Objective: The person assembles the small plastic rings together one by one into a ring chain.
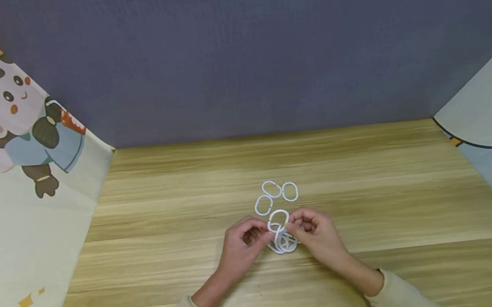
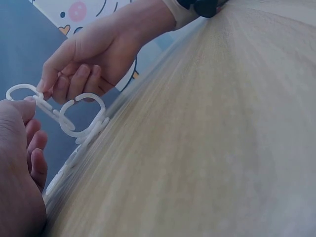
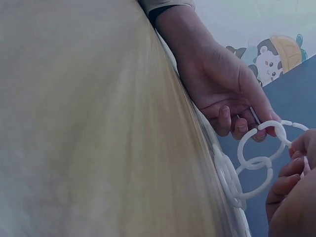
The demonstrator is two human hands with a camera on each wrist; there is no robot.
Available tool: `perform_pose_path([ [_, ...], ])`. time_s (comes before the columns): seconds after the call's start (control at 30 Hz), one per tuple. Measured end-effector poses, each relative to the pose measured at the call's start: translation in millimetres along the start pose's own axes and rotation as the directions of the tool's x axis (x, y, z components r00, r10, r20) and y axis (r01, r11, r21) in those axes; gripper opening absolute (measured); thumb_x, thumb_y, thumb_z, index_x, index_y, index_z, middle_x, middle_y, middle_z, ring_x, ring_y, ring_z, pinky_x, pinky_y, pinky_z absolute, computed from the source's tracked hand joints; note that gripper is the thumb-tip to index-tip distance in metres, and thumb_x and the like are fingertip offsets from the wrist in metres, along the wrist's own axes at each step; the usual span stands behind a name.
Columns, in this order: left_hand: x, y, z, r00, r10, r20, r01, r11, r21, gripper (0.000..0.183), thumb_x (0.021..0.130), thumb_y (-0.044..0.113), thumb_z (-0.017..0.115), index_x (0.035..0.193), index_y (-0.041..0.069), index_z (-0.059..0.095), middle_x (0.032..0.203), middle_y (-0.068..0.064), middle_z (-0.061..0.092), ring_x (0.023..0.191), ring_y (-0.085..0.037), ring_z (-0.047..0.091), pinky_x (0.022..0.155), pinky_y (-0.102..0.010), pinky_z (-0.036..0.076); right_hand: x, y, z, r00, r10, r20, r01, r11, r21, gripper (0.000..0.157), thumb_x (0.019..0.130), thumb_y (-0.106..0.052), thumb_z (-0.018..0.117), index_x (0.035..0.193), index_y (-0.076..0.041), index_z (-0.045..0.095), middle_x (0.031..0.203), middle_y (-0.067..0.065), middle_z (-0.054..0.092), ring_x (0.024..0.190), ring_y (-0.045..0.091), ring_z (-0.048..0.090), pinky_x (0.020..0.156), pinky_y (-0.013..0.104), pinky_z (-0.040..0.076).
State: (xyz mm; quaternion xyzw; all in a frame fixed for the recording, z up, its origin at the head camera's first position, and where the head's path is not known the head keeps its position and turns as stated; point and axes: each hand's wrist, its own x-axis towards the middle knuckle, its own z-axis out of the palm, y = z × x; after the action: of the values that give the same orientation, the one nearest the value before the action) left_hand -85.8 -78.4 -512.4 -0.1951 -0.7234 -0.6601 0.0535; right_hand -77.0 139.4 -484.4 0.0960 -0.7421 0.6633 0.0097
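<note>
Several white plastic C-shaped rings are linked in a chain. At its upper end, one ring is held up between both hands, over the bunched links close to the tabletop. My left hand pinches this ring from the left between thumb and fingers. From the other side, my right hand pinches it too, the fingertips close to the left ones. In the left wrist view, a linked ring hangs below the fingers, its gap at the top. The right wrist view has interlocked links dangling between the hands.
Three loose white rings lie just beyond the hands: one at the left, one in the middle and one at the right. The wooden tabletop meets a dark blue panel at the back. Printed panels flank both sides.
</note>
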Motion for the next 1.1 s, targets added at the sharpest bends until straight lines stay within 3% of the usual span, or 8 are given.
perform_pose_path([
  [0.43, -0.6, -0.8, -1.8, 0.994, -0.068, -0.09, 0.064, 0.997, -0.047, 0.008, 0.098, -0.001, 0.078, 0.106, -0.005, 0.078, 0.092, -0.017, 0.078, 0.078, -0.005, 0.067, 0.066, -0.018, 0.055, 3, 7, -2.5, 0.998, 0.004, 0.065, 0.001, 0.998, -0.069, 0.007, 0.095, 0.003, 0.081, 0.098, 0.007, 0.077, 0.079, -0.005, 0.067, 0.068, 0.002, 0.058, 0.059, 0.017, 0.048],
  [0.67, 1.4, 1.8, -2.5, 0.991, -0.069, -0.114, 0.063, 0.996, -0.063, 0.01, 0.1, -0.002, 0.077, 0.107, -0.008, 0.076, 0.097, -0.021, 0.08, 0.077, -0.004, 0.069, 0.065, -0.017, 0.055, 9, 9, -8.5, 0.997, 0.061, 0.039, -0.058, 0.994, -0.093, 0.007, 0.095, 0.002, 0.082, 0.101, 0.005, 0.079, 0.083, -0.002, 0.071, 0.072, 0.005, 0.062, 0.064, 0.017, 0.05],
  [0.87, 2.1, 1.6, -2.2, 0.988, -0.074, -0.139, 0.068, 0.996, -0.051, 0.008, 0.099, -0.002, 0.077, 0.106, -0.006, 0.077, 0.092, -0.02, 0.078, 0.077, -0.005, 0.067, 0.066, -0.016, 0.053, 17, 7, -16.2, 0.996, 0.092, -0.004, -0.092, 0.99, -0.107, 0.009, 0.097, -0.002, 0.083, 0.101, 0.004, 0.079, 0.083, -0.001, 0.07, 0.074, 0.006, 0.059, 0.066, 0.017, 0.047],
  [1.1, 1.4, 1.9, -2.0, 0.985, -0.083, -0.149, 0.077, 0.996, -0.052, 0.008, 0.098, -0.003, 0.077, 0.105, -0.007, 0.076, 0.091, -0.021, 0.077, 0.077, -0.005, 0.066, 0.066, -0.016, 0.052, 32, 8, -25.9, 0.998, 0.067, -0.017, -0.069, 0.991, -0.118, 0.008, 0.098, -0.001, 0.082, 0.101, 0.006, 0.079, 0.083, 0.0, 0.069, 0.072, 0.006, 0.058, 0.064, 0.016, 0.046],
])
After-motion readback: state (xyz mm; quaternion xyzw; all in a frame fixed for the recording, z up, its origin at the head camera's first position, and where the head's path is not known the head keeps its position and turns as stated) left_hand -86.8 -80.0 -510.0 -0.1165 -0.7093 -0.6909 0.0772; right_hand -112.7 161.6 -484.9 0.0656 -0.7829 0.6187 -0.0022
